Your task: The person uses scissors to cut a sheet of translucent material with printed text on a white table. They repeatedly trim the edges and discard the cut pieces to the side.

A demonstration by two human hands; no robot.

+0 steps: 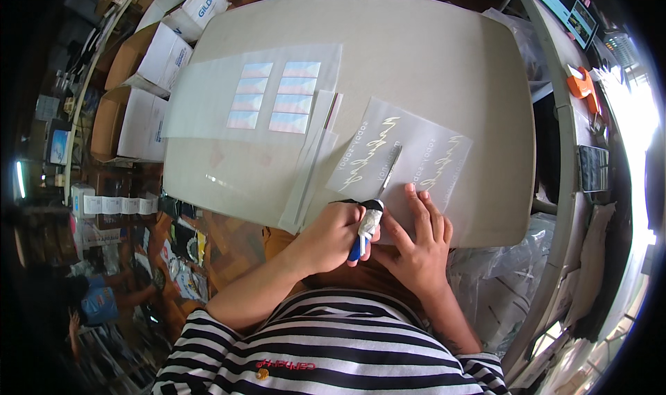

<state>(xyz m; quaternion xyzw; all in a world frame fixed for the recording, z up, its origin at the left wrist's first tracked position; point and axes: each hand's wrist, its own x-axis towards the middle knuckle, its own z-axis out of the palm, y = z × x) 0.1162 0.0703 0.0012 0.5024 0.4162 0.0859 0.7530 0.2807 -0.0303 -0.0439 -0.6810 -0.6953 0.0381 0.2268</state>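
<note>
My left hand [338, 237] is closed around the handles of a pair of scissors [372, 218], which look blue, black and partly wrapped in whitish material. Their narrow blade points away from me, over a translucent film sheet [402, 128] printed with gold script and small pale lettering. It cannot be told whether the blade lies above or through the film. My right hand [418, 246] lies on the near part of that sheet, fingers spread and pressing down. To the left rest long clear strips [310, 162] and a larger film sheet [201, 97] with two columns of shiny pale rectangles [289, 104].
The film lies on a grey table [416, 41] with rounded corners. Open cardboard boxes [142, 124] stand along its left. On the right, a side counter holds an orange tape dispenser [581, 85] and a dark tablet-like object [594, 167]. Plastic bags [496, 277] hang below. Another person [100, 301] is at far left.
</note>
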